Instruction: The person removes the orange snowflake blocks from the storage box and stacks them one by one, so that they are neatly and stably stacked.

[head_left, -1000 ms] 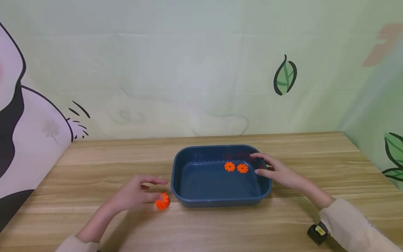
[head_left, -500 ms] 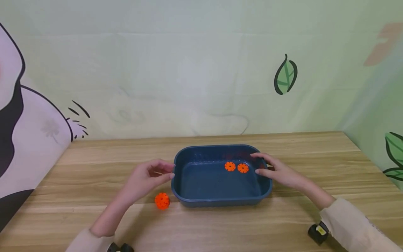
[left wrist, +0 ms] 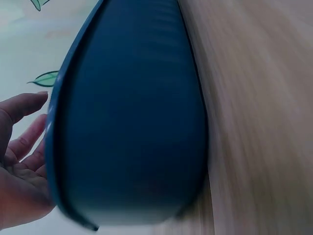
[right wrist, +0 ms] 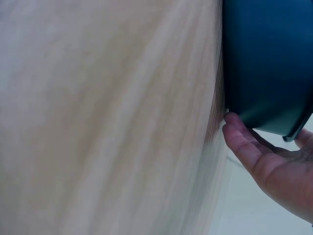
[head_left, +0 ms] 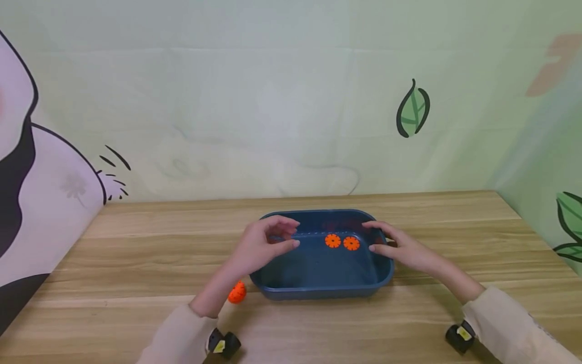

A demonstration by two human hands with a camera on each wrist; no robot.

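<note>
A dark blue rectangular basin point(head_left: 318, 290) sits on the table. Two orange notched discs, a left one point(head_left: 333, 240) and a right one point(head_left: 351, 243), lie in it toward the back right. More orange discs in a small pile point(head_left: 237, 292) rest just outside its front left corner, partly hidden by my left wrist. My left hand point(head_left: 261, 247) hovers over the basin's left part, thumb and fingers apart with nothing between them. At the opposite end my right hand point(head_left: 404, 247) holds the basin's right wall, some fingers reaching over the rim and others along the outside point(right wrist: 266, 164).
The wood-grain table point(head_left: 150, 253) runs back to a pale green printed backdrop point(head_left: 273, 111). A small black camera point(head_left: 223, 344) is strapped at the left wrist, another camera point(head_left: 460, 337) at the right.
My left hand has moved from beside the orange pile, up past the basin's left rim and rightward over its inside. The right hand and the discs stay put.
</note>
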